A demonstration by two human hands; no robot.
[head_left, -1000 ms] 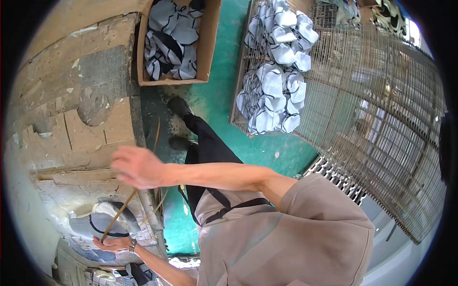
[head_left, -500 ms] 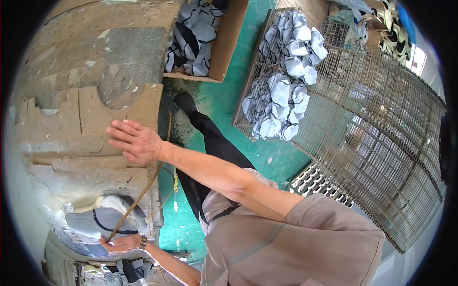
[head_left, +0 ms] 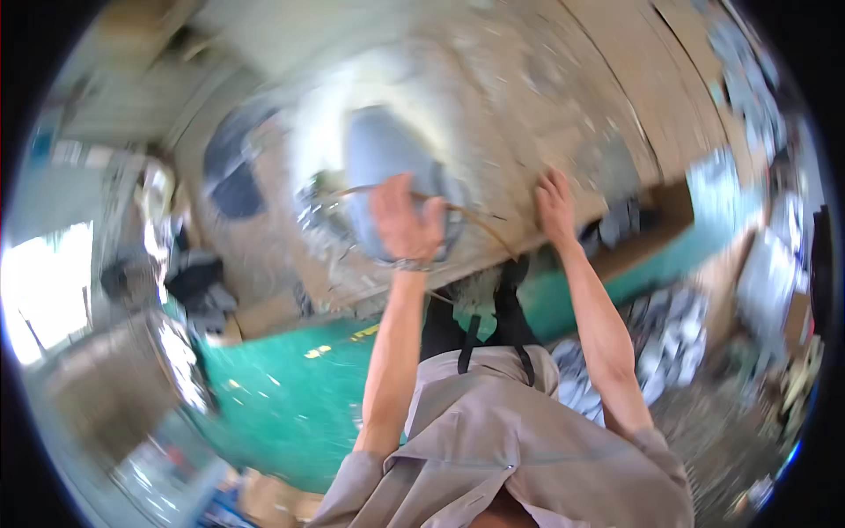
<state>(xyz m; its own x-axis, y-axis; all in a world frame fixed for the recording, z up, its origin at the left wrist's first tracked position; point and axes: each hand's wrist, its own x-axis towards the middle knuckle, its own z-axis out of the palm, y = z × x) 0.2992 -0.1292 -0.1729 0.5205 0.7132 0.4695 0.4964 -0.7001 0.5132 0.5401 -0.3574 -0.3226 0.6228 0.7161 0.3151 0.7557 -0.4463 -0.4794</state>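
A grey rounded piece (head_left: 374, 132), looking like fabric, lies on the brightly lit part of the worktable (head_left: 502, 114). My left hand (head_left: 407, 220) is over its near part, fingers stretched out and thumb apart. A thin brown strap (head_left: 482, 223) runs across the grey piece and past my left hand toward the table's near edge. Blur hides whether that hand touches the strap. At the near edge, to the right of the grey piece, my right hand (head_left: 554, 207) has its fingers extended against the brown tabletop, with nothing visible in it.
Dark grey pieces (head_left: 236, 176) lie on the table to the left. A cardboard box (head_left: 656, 224) with grey pieces stands beyond my right forearm. More grey-white pieces (head_left: 660, 339) are piled at the right. Green floor (head_left: 273, 414) shows at the lower left. The surroundings are blurred.
The view has swung left, bringing the lit grey piece to the middle. My left hand's fingers, earlier closed at the strap, are now spread over the grey piece. My right hand is now at the table edge.
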